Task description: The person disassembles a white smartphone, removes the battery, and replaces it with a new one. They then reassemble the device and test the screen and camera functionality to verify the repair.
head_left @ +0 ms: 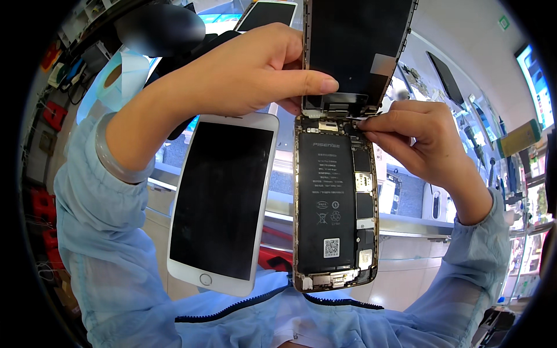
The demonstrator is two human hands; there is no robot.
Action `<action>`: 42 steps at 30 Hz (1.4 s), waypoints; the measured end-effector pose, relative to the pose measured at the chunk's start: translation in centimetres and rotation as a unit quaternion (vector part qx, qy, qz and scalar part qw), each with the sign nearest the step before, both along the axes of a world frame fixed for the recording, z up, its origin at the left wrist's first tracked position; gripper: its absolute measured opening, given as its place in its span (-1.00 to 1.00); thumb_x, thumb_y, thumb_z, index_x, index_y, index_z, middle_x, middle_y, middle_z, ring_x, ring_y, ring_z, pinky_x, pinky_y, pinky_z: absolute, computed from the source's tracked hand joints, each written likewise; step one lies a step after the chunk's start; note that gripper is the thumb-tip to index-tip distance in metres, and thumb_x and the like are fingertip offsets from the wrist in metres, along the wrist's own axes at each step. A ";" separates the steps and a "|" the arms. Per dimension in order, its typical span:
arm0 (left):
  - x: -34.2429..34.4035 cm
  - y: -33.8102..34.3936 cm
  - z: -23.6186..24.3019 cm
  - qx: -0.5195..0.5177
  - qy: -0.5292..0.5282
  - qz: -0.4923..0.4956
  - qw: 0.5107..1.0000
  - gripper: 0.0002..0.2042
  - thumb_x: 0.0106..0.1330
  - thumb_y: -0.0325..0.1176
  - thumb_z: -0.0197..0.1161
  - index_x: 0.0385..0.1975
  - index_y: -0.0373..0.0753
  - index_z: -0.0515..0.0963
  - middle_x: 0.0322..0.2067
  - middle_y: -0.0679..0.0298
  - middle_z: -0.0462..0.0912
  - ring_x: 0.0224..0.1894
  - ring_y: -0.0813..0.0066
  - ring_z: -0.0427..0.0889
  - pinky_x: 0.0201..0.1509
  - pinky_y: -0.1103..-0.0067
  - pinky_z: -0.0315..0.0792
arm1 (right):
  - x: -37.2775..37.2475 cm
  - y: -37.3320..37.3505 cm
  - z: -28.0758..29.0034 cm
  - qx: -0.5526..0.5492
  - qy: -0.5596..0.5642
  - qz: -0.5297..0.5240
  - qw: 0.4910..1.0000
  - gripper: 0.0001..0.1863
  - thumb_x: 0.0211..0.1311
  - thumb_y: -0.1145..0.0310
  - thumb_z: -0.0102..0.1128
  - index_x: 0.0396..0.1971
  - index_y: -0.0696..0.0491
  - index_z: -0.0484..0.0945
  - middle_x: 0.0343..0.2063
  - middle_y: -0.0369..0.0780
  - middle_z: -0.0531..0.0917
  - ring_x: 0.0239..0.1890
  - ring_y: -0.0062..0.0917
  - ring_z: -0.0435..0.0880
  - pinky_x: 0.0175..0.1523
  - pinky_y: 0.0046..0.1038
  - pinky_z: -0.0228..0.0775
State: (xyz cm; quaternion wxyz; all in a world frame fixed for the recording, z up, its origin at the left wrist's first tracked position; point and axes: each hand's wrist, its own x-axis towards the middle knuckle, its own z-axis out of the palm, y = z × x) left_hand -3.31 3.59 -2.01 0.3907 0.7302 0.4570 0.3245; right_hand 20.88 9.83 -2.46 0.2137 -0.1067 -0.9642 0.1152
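Observation:
An opened smartphone [365, 203] lies upright before me, its black battery [326, 214] and circuit board exposed. Its screen assembly [357, 46] is lifted at the top edge, showing the dark inner side. My left hand [261, 72] grips that screen assembly, thumb across its inner face and fingers behind. My right hand [418, 136] pinches with thumb and forefinger at the phone's upper right corner, by the joint with the screen; what lies between the fingertips is hidden. Left of the opened phone is a white phone [223, 197] with a dark screen and round home button.
A further phone [267, 15] lies at the back, near a dark rounded object [162, 29]. A roll of pale film or tape [113, 75] stands at the left. Screwdrivers [476, 145], a dark panel [445, 76] and small parts lie at the right. A bright screen [535, 81] stands far right.

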 end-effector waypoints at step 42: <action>0.1 0.4 -0.1 0.011 -0.011 -0.001 1.000 -0.66 0.19 -0.16 0.25 -0.48 -0.41 0.51 -0.57 0.22 0.56 -0.47 0.54 0.62 -0.38 0.63 0.59 | -0.9 0.4 0.7 0.028 -0.022 0.029 0.999 -0.89 -0.19 0.51 0.31 -0.55 0.11 0.60 -0.62 -0.19 0.58 -0.58 -0.35 0.57 -0.45 -0.44 0.40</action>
